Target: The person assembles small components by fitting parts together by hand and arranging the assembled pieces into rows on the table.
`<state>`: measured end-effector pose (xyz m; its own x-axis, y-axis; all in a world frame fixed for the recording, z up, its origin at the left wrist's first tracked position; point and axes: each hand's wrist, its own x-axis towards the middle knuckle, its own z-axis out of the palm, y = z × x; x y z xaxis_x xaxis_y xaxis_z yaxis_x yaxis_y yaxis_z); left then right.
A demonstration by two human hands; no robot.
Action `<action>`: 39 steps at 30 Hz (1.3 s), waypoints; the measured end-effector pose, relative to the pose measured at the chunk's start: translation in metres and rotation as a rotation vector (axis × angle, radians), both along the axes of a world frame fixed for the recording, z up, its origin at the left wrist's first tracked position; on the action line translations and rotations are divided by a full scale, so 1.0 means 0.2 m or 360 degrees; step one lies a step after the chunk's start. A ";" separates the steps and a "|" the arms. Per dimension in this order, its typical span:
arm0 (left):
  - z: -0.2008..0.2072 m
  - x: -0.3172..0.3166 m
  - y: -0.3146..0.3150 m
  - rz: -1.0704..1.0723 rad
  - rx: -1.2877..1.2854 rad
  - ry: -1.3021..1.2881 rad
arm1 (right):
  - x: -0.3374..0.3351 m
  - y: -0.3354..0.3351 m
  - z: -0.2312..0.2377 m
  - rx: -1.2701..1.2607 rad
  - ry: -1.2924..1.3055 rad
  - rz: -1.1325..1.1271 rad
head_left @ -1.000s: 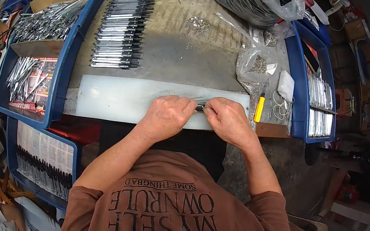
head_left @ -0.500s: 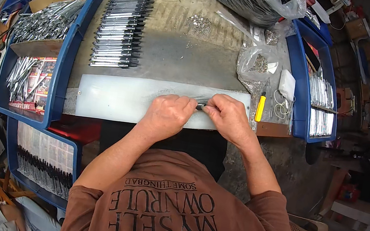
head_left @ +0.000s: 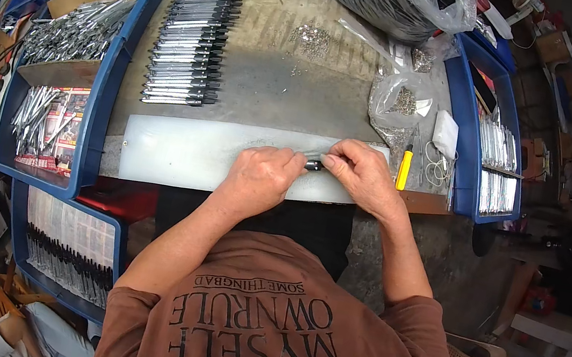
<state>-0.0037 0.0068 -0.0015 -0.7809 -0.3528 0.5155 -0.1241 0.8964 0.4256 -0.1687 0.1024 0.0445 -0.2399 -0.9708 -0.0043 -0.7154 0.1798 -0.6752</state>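
Observation:
Over the white board my left hand is closed around a pen, whose black end sticks out between my hands. The rest of its barrel is hidden in my left fist. My right hand pinches at that black end with thumb and fingers; whether a small part sits between them I cannot make out. Beyond the board, to the left, lies a long row of silver-and-black pens side by side. A yellow-handled screwdriver rests just right of my right hand.
Blue trays on the left hold silver barrels and other parts. Another blue tray with silver pieces stands at the right. Bags of small metal parts and a big bag of black parts sit at the back right. Tiny bits lie scattered mid-table.
My right hand has drawn slightly right and up, so more of the pen's black end shows. My left hand stays nearly still around the pen.

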 end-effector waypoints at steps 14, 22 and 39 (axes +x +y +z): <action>0.00 0.00 -0.01 -0.0046 0.0047 0.0025 | -0.11 -0.19 -0.02 -0.0072 -0.0054 0.0304; 0.00 0.00 -0.01 -0.0042 0.0054 0.0036 | -0.08 -0.53 -0.19 -0.0447 0.0360 0.0478; 0.01 0.00 0.00 -0.0041 0.0016 -0.0003 | -0.20 -0.24 -0.04 -0.0486 0.0560 -0.0297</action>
<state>-0.0033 0.0067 0.0013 -0.7908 -0.3376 0.5105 -0.1015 0.8949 0.4345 -0.2081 0.0545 0.0373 -0.3456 -0.8555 0.3856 -0.8836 0.1583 -0.4408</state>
